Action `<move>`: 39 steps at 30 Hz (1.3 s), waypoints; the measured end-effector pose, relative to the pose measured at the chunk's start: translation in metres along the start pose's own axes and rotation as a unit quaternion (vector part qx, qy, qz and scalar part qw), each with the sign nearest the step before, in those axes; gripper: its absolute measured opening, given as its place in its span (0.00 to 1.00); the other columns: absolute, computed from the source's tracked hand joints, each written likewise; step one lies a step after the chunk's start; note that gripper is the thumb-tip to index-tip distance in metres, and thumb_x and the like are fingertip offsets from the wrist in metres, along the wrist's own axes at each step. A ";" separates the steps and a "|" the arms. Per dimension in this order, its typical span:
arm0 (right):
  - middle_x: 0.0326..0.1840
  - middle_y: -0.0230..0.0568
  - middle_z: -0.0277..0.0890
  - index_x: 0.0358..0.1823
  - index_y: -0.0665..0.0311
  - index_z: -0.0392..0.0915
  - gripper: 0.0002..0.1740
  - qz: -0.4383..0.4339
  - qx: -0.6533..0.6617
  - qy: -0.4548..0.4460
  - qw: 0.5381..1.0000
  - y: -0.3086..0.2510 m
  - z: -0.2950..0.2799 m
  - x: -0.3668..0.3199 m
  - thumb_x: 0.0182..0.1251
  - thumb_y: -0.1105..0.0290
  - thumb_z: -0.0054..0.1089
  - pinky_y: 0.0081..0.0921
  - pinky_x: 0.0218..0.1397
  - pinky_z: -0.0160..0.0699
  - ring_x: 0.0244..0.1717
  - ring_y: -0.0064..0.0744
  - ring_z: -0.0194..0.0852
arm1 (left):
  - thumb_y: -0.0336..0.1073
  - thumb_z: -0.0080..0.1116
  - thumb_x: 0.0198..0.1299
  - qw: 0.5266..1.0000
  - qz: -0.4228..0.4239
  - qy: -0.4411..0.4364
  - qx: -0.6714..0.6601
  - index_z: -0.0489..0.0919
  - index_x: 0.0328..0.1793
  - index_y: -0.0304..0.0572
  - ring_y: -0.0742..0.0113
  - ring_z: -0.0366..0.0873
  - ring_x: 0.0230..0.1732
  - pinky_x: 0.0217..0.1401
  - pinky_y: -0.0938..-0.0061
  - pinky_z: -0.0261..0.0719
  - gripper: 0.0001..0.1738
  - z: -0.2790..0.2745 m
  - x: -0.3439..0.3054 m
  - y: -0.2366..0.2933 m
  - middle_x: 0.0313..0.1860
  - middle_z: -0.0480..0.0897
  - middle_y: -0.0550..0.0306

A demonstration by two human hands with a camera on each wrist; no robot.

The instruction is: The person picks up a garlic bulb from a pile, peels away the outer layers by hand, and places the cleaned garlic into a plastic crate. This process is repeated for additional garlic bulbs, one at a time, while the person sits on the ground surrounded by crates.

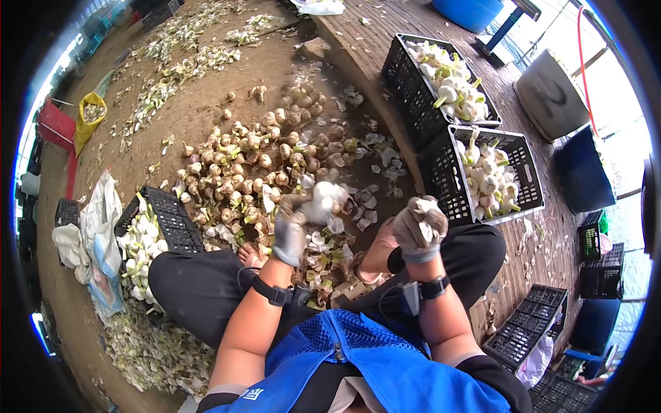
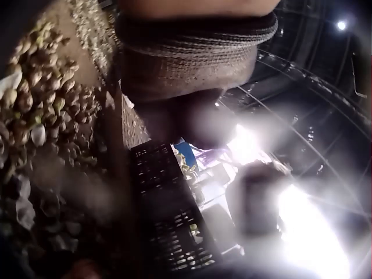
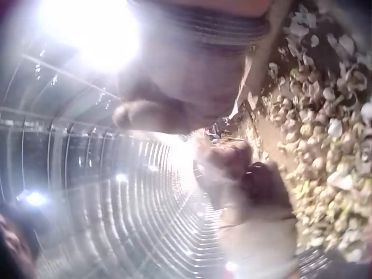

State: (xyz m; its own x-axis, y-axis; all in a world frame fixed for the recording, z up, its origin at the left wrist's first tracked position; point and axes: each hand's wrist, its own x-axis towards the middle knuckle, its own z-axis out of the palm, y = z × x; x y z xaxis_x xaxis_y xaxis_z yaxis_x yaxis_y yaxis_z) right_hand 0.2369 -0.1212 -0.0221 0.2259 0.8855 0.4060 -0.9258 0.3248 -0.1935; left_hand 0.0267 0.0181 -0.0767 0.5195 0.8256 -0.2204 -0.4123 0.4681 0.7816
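In the head view my gloved left hand point(image 1: 290, 224) grips a white garlic bulb point(image 1: 323, 202), blurred, above the pile of garlic. To its right my gloved right hand point(image 1: 418, 230) is raised over the knee with curled fingers, and pale papery garlic skin point(image 1: 429, 219) shows among them. A gap separates the two hands. Unpeeled brownish garlic bulbs point(image 1: 234, 162) lie heaped on the ground in front of the feet. The left wrist view shows the glove cuff point(image 2: 192, 64) with the fingers in shadow. Glare and blur cover much of the right wrist view, where both gloves appear.
Black crates of white garlic point(image 1: 527, 182) stand on the wooden boards at right. Another black crate point(image 1: 165, 220) with garlic is beside the left knee. Loose skins point(image 1: 155, 344) cover the ground at lower left. Stacked dark crates point(image 1: 527, 323) sit at lower right.
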 end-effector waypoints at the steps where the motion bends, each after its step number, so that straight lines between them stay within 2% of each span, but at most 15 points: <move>1: 0.39 0.46 0.76 0.47 0.71 0.72 0.17 0.049 -0.281 0.049 0.957 -0.009 0.005 -0.005 0.55 0.73 0.58 0.21 0.30 0.74 0.34 0.28 0.76 | 0.25 0.44 0.62 0.995 -0.063 -0.016 -0.071 0.73 0.52 0.29 0.50 0.83 0.43 0.44 0.60 0.86 0.14 0.006 -0.001 0.020 0.46 0.81 0.39; 2: 0.40 0.47 0.76 0.50 0.72 0.70 0.25 0.093 -0.538 0.094 0.833 -0.012 0.010 -0.010 0.47 0.80 0.65 0.24 0.43 0.78 0.44 0.30 0.77 | 0.26 0.46 0.62 0.987 -0.102 -0.007 -0.126 0.73 0.52 0.29 0.47 0.83 0.40 0.41 0.58 0.86 0.13 0.001 0.001 0.021 0.44 0.82 0.40; 4: 0.63 0.41 0.66 0.70 0.63 0.56 0.42 0.316 -0.532 0.108 0.778 0.002 -0.017 -0.005 0.55 0.75 0.67 0.30 0.57 0.74 0.56 0.34 0.71 | 0.26 0.48 0.62 0.984 -0.084 -0.016 -0.155 0.74 0.50 0.32 0.52 0.84 0.37 0.38 0.61 0.86 0.12 0.003 0.001 0.022 0.43 0.82 0.42; 6: 0.66 0.44 0.61 0.76 0.59 0.44 0.50 0.217 -0.680 0.093 0.694 0.034 -0.015 -0.002 0.56 0.73 0.68 0.29 0.57 0.74 0.58 0.34 0.70 | 0.27 0.50 0.62 0.997 -0.050 0.005 -0.055 0.75 0.48 0.34 0.55 0.84 0.35 0.36 0.63 0.86 0.09 0.006 0.003 0.015 0.42 0.82 0.44; 9: 0.73 0.56 0.51 0.76 0.65 0.38 0.56 0.182 -0.605 0.171 0.756 0.066 -0.029 -0.004 0.57 0.59 0.71 0.31 0.65 0.67 0.64 0.42 0.67 | 0.26 0.60 0.59 0.981 0.064 0.028 0.180 0.76 0.37 0.37 0.71 0.79 0.35 0.38 0.76 0.81 0.03 0.020 -0.008 0.003 0.36 0.82 0.57; 14: 0.44 0.46 0.78 0.60 0.72 0.67 0.24 0.066 -0.719 0.217 0.657 0.075 -0.013 0.002 0.70 0.62 0.52 0.24 0.47 0.75 0.45 0.27 0.77 | 0.24 0.59 0.59 0.864 0.237 -0.048 0.442 0.75 0.40 0.38 0.76 0.74 0.33 0.38 0.80 0.74 0.06 0.042 -0.029 0.005 0.34 0.79 0.63; 16: 0.36 0.42 0.80 0.54 0.74 0.72 0.20 0.072 -0.745 0.238 0.619 0.074 -0.016 -0.002 0.71 0.63 0.48 0.23 0.42 0.75 0.41 0.24 0.78 | 0.24 0.59 0.59 0.923 0.148 -0.055 0.351 0.75 0.40 0.38 0.74 0.76 0.33 0.38 0.79 0.75 0.06 0.033 -0.026 -0.007 0.34 0.79 0.61; 20: 0.26 0.33 0.73 0.37 0.64 0.74 0.15 0.020 -0.582 0.373 0.722 0.076 -0.036 -0.004 0.72 0.60 0.45 0.23 0.29 0.70 0.24 0.27 0.69 | 0.23 0.54 0.59 0.995 -0.036 -0.077 0.061 0.75 0.40 0.40 0.67 0.79 0.32 0.36 0.75 0.79 0.05 0.032 -0.018 0.004 0.34 0.80 0.57; 22: 0.24 0.29 0.69 0.33 0.58 0.72 0.13 0.000 -0.131 0.455 0.881 0.069 -0.026 -0.001 0.71 0.59 0.45 0.23 0.25 0.68 0.22 0.26 0.66 | 0.24 0.50 0.59 0.992 -0.119 -0.011 -0.033 0.75 0.41 0.40 0.61 0.81 0.30 0.35 0.67 0.83 0.06 0.039 -0.021 0.019 0.34 0.81 0.52; 24: 0.28 0.32 0.72 0.37 0.61 0.71 0.13 0.072 0.096 0.216 0.969 0.039 -0.064 -0.013 0.70 0.58 0.47 0.22 0.25 0.70 0.24 0.26 0.70 | 0.29 0.51 0.60 0.953 -0.218 -0.016 -0.210 0.76 0.44 0.39 0.58 0.82 0.27 0.34 0.61 0.85 0.07 0.038 -0.021 0.030 0.31 0.82 0.52; 26: 0.35 0.38 0.75 0.47 0.63 0.70 0.14 0.236 -0.330 0.331 0.852 0.034 -0.028 0.011 0.66 0.63 0.54 0.25 0.34 0.79 0.35 0.28 0.78 | 0.35 0.52 0.61 0.929 -0.257 0.018 -0.265 0.77 0.46 0.38 0.57 0.82 0.25 0.35 0.60 0.85 0.10 0.027 -0.018 0.028 0.27 0.82 0.53; 28: 0.63 0.48 0.65 0.70 0.68 0.53 0.44 0.282 -0.570 0.251 0.730 0.046 -0.007 0.013 0.54 0.74 0.69 0.33 0.62 0.72 0.60 0.35 0.69 | 0.36 0.52 0.62 0.919 -0.273 0.004 -0.284 0.77 0.45 0.38 0.59 0.82 0.26 0.37 0.60 0.85 0.11 0.024 -0.013 0.031 0.26 0.82 0.55; 31: 0.78 0.43 0.35 0.76 0.66 0.42 0.57 0.144 -0.588 0.133 0.785 0.067 -0.031 0.003 0.53 0.63 0.74 0.34 0.76 0.46 0.77 0.33 0.40 | 0.36 0.51 0.63 0.946 -0.246 -0.008 -0.209 0.77 0.47 0.37 0.60 0.83 0.32 0.41 0.62 0.85 0.12 0.024 -0.013 0.024 0.32 0.83 0.54; 35: 0.66 0.47 0.64 0.71 0.69 0.57 0.39 0.123 -0.565 0.185 0.794 0.079 -0.025 0.002 0.64 0.61 0.63 0.27 0.67 0.63 0.65 0.33 0.65 | 0.32 0.50 0.67 0.992 -0.110 -0.035 0.046 0.76 0.51 0.36 0.70 0.79 0.45 0.49 0.74 0.79 0.11 0.015 -0.012 -0.009 0.45 0.81 0.57; 39: 0.36 0.38 0.79 0.53 0.70 0.73 0.19 0.048 -0.766 0.228 0.599 0.077 -0.014 0.004 0.70 0.62 0.53 0.26 0.43 0.74 0.37 0.27 0.76 | 0.30 0.52 0.67 0.948 0.079 -0.056 0.304 0.75 0.49 0.39 0.82 0.68 0.35 0.39 0.86 0.70 0.07 0.021 -0.020 -0.016 0.37 0.75 0.68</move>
State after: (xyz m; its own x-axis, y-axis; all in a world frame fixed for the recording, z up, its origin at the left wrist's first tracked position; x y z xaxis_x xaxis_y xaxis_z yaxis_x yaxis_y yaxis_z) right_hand 0.1712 -0.0878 -0.0479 0.5765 0.8099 0.1086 0.3457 -0.1213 -0.9305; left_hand 0.0389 -0.0123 -0.0728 0.5775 0.8156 -0.0364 -0.0010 0.0452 0.9990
